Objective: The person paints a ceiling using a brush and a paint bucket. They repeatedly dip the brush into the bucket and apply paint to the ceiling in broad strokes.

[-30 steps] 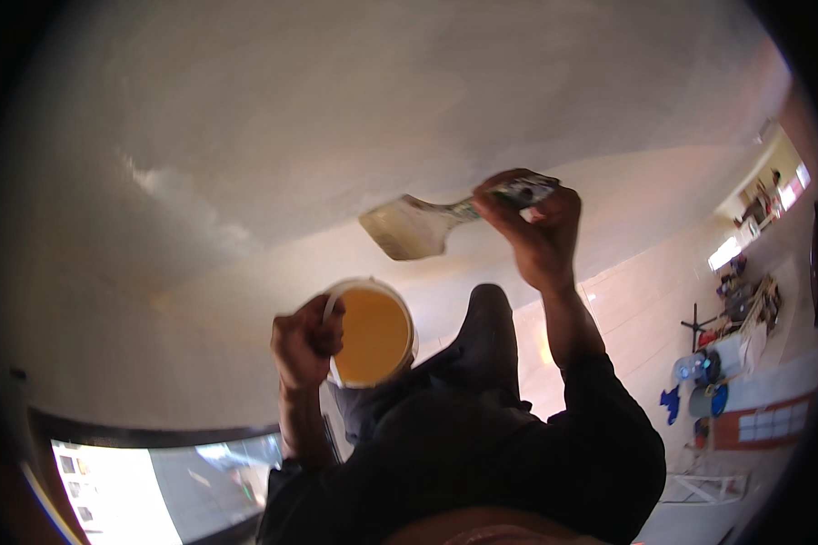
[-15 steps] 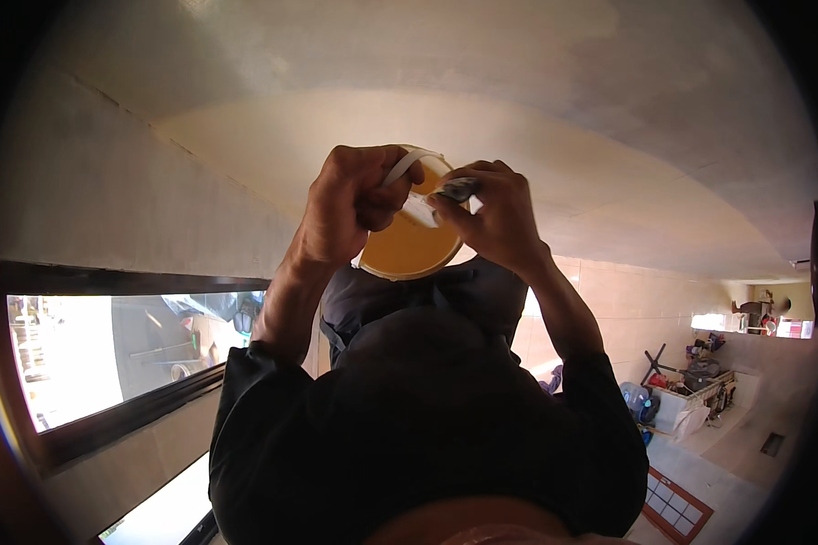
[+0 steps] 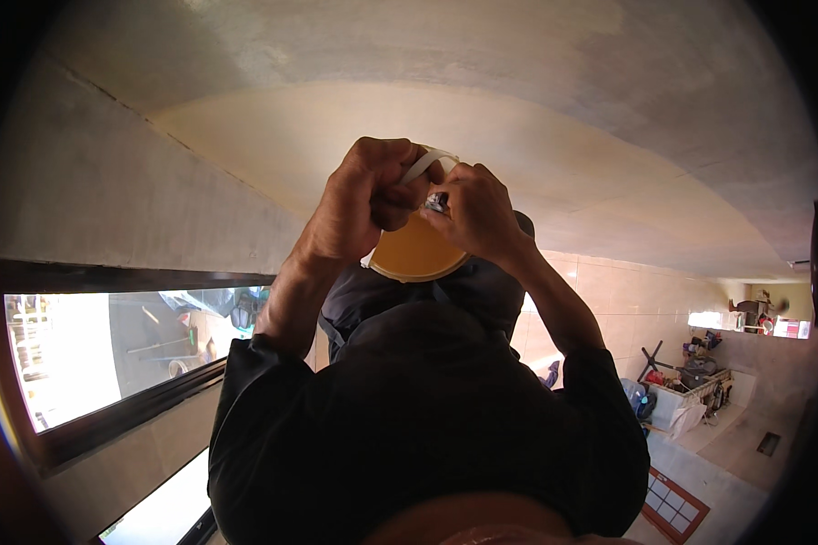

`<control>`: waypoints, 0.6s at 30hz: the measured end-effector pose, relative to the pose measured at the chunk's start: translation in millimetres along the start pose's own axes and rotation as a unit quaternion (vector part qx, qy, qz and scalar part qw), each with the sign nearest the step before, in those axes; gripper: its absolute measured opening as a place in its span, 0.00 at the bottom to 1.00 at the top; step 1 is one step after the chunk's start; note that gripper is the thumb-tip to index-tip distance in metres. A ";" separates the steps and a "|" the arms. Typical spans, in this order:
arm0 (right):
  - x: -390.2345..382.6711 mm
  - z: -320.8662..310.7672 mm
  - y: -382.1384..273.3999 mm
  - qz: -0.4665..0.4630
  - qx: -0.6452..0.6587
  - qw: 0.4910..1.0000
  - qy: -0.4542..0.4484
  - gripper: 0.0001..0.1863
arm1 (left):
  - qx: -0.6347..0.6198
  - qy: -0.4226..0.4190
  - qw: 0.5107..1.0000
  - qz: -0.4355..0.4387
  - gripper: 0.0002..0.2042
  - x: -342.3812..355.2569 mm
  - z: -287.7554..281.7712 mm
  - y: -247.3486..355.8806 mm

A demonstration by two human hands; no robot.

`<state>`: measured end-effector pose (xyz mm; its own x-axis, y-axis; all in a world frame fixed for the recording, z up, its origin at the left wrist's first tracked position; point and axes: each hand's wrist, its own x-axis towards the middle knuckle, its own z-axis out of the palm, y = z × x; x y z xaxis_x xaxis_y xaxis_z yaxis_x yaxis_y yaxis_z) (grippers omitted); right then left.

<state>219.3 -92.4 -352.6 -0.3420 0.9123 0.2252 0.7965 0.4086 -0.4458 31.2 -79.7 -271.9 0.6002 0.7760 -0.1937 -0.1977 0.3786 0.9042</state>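
A round bucket (image 3: pixel 418 247) with a pale rim and a yellow-orange inside is in front of my body, above my dark-clothed legs. My left hand (image 3: pixel 373 195) is closed around its white strap-like handle (image 3: pixel 425 163). Close beside it, my right hand (image 3: pixel 482 213) pinches a small dark grey and whitish thing (image 3: pixel 437 202) over the bucket's mouth. My fingers hide most of that thing, so its kind cannot be made out. Both hands cover the far part of the bucket.
A grey and cream plastered surface (image 3: pixel 445 109) spreads ahead of me. At left is a dark-framed window (image 3: pixel 136 354). Pale tiles (image 3: pixel 627 291) lie to the right, with a cluttered pale box-like stand (image 3: pixel 686 400) and a brown-framed paned panel (image 3: pixel 674 504) farther right.
My left hand has shifted slightly right and away from me. My right hand has moved left, closer to it, and the small thing now shows less.
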 end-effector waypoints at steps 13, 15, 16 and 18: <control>-21.5 -17.6 -9.0 -0.159 -0.042 0.967 0.193 0.10 | -0.049 -0.038 0.998 -0.018 0.31 0.0 -9.8 -10.7; -24.0 -11.6 -6.6 -0.160 -0.038 0.959 0.233 0.10 | -0.047 -0.046 0.998 -0.024 0.33 1.0 -13.9 -15.3; -22.6 -13.2 -8.7 -0.161 -0.023 0.956 0.246 0.10 | -0.045 -0.033 0.998 -0.021 0.34 -0.8 -14.8 -17.6; -21.1 -15.3 -11.9 -0.106 0.018 0.959 0.262 0.10 | -0.049 -0.041 0.998 -0.021 0.35 0.6 -14.2 -16.1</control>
<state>224.6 -117.0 -338.8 -0.1891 0.6745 0.7136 0.7157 0.5922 -0.3701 23.8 -78.2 -291.9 0.6697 0.7165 -0.1953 -0.2436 0.4604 0.8536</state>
